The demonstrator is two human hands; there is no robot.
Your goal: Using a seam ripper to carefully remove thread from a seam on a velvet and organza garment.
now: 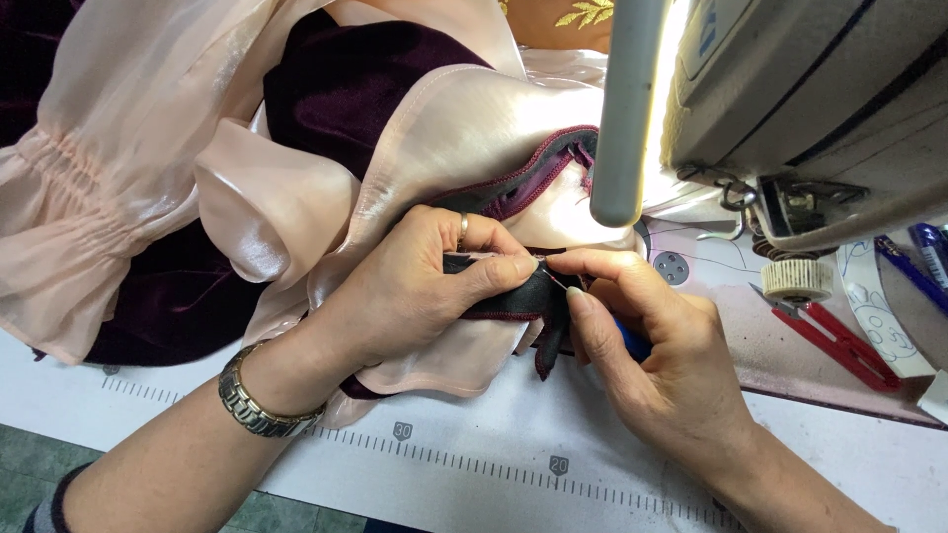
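Both forearms are angled inward. The left hand [420,281] is curled, thumb pressed against forefinger; the right hand [647,341] is pinched shut at its fingertips [558,265].

A pale peach, glossy sheer fabric [296,197] fills the nine to twelve o'clock part, over deep plum velvet [346,84]. At the centre lies a black strip [513,291] edged in maroon stitching. At three o'clock lie red-handled snips [839,341], with blue pens [918,262] just above them. The sewing machine [810,89] at one o'clock is off-white. Along six o'clock runs a white table edge [474,464] printed with grey ruler ticks. The wristwatch [259,405] at seven o'clock is silver and gold.
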